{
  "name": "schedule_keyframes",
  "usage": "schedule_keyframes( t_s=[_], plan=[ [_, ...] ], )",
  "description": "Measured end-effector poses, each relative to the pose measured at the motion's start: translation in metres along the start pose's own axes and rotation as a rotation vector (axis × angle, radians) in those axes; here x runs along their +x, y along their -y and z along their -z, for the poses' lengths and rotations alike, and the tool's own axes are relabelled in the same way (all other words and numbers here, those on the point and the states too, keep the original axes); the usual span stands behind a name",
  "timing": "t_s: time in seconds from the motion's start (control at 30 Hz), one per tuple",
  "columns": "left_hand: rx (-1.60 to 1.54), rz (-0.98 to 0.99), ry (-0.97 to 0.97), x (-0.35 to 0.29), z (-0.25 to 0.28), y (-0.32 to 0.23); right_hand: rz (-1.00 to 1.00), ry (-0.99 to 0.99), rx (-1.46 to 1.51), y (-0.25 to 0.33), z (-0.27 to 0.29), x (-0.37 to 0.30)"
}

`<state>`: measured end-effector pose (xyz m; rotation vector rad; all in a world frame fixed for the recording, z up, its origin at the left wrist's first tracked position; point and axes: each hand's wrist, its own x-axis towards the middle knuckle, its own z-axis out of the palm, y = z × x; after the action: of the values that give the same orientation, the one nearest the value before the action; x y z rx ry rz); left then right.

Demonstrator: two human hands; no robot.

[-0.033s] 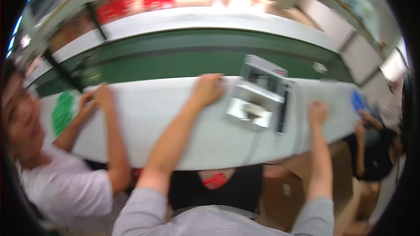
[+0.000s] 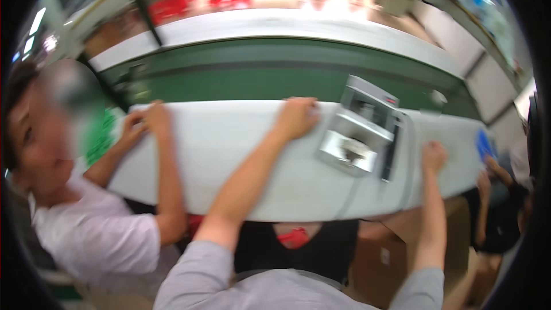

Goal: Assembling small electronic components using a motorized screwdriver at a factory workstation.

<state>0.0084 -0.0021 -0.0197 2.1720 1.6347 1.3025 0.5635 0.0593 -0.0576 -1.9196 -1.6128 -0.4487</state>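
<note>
left hand [image 2: 297,117]: free leftward, grey box [image 2: 363,124] rightward

Bright, blurred — edges bent, dark-rimmed

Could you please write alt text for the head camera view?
A person's left hand is at the far edge of a white table, their right hand over its right part; between them stands a grey box with a dark bar beside it. One co-worker is at left, another at right.
</note>
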Motion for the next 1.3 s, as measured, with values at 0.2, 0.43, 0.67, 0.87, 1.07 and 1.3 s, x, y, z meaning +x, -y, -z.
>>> schedule_keyframes(
  t_s=[0.2, 0.43, 0.67, 0.87, 1.07, 1.3],
  plan=[
    [0.088, 0.002, 0.070, -0.019, 0.016, 0.012, -0.124, 0.106, -0.103, 0.041, 0.004, -0.017],
    [-0.007, -0.019, 0.073, 0.000, 0.007, 0.003, -0.108, 0.023, -0.142, 0.002, 0.004, -0.009],
    [0.022, 0.103, 0.086, -0.004, 0.018, 0.005, -0.085, -0.004, 0.058, 0.049, -0.014, -0.016],
    [0.041, 0.018, 0.063, -0.002, 0.012, -0.014, -0.218, 0.016, 0.059, 0.056, 0.022, -0.023],
    [0.045, 0.000, 0.045, -0.002, 0.011, -0.017, -0.234, 0.030, 0.063, 0.050, 0.024, -0.025],
    [0.051, 0.071, 0.086, -0.002, 0.016, -0.007, -0.222, 0.030, 0.066, 0.059, 0.018, -0.024]
  ],
)
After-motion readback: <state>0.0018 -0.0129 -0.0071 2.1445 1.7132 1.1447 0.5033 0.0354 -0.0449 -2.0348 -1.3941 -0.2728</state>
